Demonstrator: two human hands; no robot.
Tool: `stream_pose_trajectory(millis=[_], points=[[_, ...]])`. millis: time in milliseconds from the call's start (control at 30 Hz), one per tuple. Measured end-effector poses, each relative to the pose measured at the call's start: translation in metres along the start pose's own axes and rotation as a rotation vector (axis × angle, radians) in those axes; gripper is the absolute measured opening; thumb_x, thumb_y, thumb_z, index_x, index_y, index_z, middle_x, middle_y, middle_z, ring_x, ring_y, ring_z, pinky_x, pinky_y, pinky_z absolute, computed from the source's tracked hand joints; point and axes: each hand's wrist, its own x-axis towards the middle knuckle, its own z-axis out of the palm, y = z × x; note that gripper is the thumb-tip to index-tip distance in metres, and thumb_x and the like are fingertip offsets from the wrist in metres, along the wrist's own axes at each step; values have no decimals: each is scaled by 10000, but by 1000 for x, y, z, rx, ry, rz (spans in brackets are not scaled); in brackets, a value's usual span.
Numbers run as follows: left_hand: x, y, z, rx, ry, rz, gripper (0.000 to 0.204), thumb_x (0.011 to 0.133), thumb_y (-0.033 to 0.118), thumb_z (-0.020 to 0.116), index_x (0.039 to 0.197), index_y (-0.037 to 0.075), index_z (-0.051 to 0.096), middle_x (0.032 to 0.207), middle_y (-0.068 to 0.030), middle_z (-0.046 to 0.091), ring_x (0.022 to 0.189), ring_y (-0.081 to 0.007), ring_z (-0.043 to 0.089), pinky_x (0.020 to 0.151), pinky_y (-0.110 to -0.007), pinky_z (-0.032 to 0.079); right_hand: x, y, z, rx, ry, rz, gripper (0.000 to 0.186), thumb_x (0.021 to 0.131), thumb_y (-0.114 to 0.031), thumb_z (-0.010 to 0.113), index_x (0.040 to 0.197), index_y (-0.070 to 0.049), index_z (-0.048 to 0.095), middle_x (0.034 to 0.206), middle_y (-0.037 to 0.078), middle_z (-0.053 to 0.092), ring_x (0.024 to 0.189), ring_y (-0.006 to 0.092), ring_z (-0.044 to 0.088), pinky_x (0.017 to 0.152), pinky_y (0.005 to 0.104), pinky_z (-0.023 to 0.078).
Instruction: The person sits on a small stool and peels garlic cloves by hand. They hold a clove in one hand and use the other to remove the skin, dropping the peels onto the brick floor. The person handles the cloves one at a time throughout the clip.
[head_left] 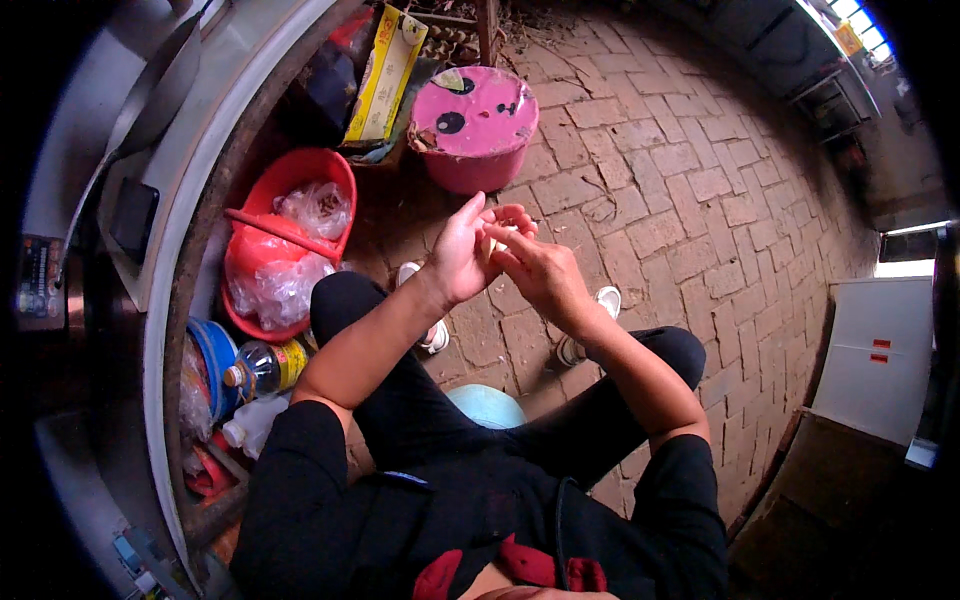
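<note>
Both hands meet in front of me, above the brick floor and beyond my knees. My left hand is turned palm up, its fingers curled around a small pale, yellowish-white piece. Over it comes my right hand, with thumb and forefinger pinched on the same piece. Its kind cannot be made out, since the fingers cover most of it. Just past the hands stands a pink round stool with a cartoon face on its top. Between my legs shows part of a light blue rounded object.
On the left, a red basket holds plastic bags. Near it are a clear bottle with a yellow label, a white jug and a blue-rimmed container. A yellow box leans behind. White cabinet doors stand at right.
</note>
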Motion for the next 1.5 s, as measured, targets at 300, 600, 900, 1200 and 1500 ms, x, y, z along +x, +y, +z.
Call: stream_pose_trajectory(millis=[300,600,900,1200,1500], points=[[2,-10,-8,54,53,-62,491,976,463,323,1027,30,548,1004,-144,619,942,-238,611,850,-346,498,-1,10,3,-184,-112,-12,225,856,-242,562,1032,-104,538,744,174,638,673,355,642,577,457,510],[3,-17,-11,15,62,-42,450,970,406,390,1123,18,559,1034,-115,620,959,-217,604,872,-338,485,-2,22,13,252,-35,81,219,817,-197,631,966,-41,591,770,136,637,683,236,637,585,376,499],[-4,-13,29,55,229,52,236,942,262,488,983,72,622,833,0,650,656,-63,568,525,-200,413,10,14,-11,631,-80,353,197,883,-256,596,926,-72,650,647,-44,553,519,28,449,437,204,351],[-14,41,6,11,194,169,216,916,273,576,778,112,533,553,58,348,420,-41,271,348,-180,176,22,137,-60,1418,42,722,187,892,-221,560,1031,-97,570,666,-61,484,490,22,375,384,177,245],[-24,140,19,263,176,337,359,928,298,557,628,144,436,470,57,261,387,-52,238,365,-210,180,25,228,56,1086,-34,1069,236,932,-170,454,1090,-54,586,733,19,560,554,97,419,422,229,314]])
